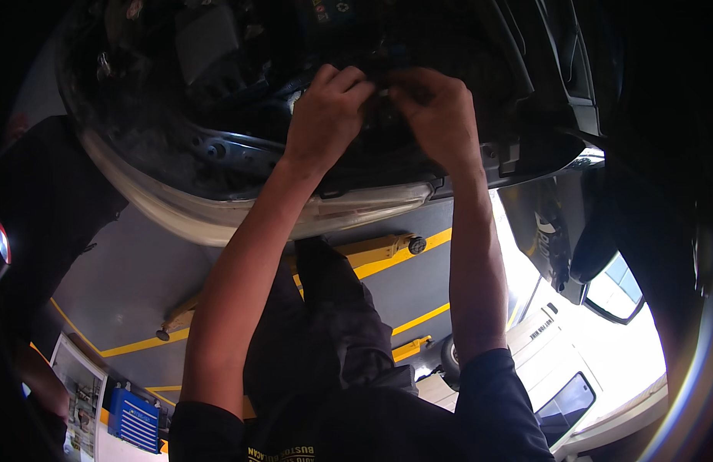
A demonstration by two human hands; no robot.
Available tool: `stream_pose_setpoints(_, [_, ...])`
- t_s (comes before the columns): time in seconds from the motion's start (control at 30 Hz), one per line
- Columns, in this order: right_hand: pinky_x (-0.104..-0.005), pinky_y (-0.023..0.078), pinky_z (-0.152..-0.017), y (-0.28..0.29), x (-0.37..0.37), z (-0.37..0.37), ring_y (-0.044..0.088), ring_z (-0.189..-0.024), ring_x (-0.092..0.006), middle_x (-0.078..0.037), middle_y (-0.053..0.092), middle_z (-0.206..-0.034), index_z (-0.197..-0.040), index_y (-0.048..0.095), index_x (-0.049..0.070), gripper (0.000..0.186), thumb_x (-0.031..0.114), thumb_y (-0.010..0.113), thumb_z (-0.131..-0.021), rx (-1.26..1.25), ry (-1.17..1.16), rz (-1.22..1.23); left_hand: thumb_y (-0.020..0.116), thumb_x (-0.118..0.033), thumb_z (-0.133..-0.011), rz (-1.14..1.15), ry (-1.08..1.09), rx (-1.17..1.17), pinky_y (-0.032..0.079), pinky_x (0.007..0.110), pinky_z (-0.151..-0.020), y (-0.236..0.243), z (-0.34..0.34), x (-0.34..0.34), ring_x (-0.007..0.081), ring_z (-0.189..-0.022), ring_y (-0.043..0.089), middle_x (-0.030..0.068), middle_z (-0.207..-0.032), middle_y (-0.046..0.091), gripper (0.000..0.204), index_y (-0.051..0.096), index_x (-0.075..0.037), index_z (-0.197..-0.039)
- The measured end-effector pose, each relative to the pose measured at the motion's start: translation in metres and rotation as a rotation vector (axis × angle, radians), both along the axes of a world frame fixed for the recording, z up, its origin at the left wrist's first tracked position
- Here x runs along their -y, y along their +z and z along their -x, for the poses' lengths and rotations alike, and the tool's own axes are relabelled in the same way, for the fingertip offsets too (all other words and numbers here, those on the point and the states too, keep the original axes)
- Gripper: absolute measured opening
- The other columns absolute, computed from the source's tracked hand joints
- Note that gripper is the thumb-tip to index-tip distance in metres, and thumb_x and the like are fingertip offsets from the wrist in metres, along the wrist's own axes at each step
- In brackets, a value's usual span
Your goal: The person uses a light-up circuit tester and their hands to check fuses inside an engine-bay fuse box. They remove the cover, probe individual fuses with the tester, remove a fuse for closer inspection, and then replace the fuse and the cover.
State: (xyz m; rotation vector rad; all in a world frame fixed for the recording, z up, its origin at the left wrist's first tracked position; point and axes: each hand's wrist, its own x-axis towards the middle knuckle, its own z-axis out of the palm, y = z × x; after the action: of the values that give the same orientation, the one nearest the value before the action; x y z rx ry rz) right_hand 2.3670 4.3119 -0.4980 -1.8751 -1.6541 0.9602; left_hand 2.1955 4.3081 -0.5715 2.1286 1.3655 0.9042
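Observation:
Both my hands reach into the dark engine bay of a car, just behind the clear headlight (372, 202). My left hand (325, 115) is closed, its fingers curled towards the other hand. Close beside it, my right hand (441, 115) bends inward with thumb and fingers pinched together. A small pale piece (384, 92) shows at the right fingertips, too small and dim to name. Shadow hides the left fingertips and whatever they grip. Beyond the hands sits a dark battery (332, 11) with coloured warning symbols.
A person in dark clothing (45, 200) stands at the left. Yellow lift arms (372, 252) lie low over the grey floor. A blue tool cabinet (135, 418) stands at the lower left. A dark car's side mirror (614, 289) and a white vehicle (552, 350) are at the right.

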Motion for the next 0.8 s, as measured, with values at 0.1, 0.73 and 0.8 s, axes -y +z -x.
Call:
stream_pose_setpoints(0.1, [-0.0343,0.059,-0.085,-0.002,-0.005,-0.010,0.078,-0.092,-0.0248,-0.017,0.079,-0.097,-0.112,0.079,0.004,0.022,0.010,0.072,-0.092,-0.029,-0.009,0.073,0.080,-0.009,-0.081,-0.027,0.010,0.040,0.058,0.036,-0.083,0.002,0.000,-0.002,0.0247,-0.098,0.064,0.0013,-0.105,0.069,0.022,0.076,-0.009,-0.102])
stream_pose_setpoints(0.73, [-0.0387,0.056,-0.076,-0.013,-0.009,-0.001,0.073,-0.078,-0.0350,-0.022,0.075,-0.086,-0.099,0.078,0.000,0.028,0.021,0.080,-0.080,0.137,-0.018,0.136,0.079,-0.012,-0.081,-0.004,0.017,0.009,0.059,0.036,-0.082,-0.001,-0.002,-0.001,0.0239,-0.096,0.065,0.0004,-0.102,0.071,0.022,0.078,-0.011,-0.103])
stream_pose_setpoints(0.8, [-0.0394,0.055,-0.075,-0.008,-0.013,0.001,0.073,-0.078,-0.0360,-0.021,0.075,-0.085,-0.099,0.078,0.001,0.027,0.020,0.080,-0.080,0.210,0.005,0.187,0.080,-0.012,-0.081,-0.014,0.001,0.006,0.059,0.035,-0.084,-0.003,-0.001,-0.001,0.0232,-0.098,0.065,0.0006,-0.105,0.072,0.025,0.078,-0.011,-0.106])
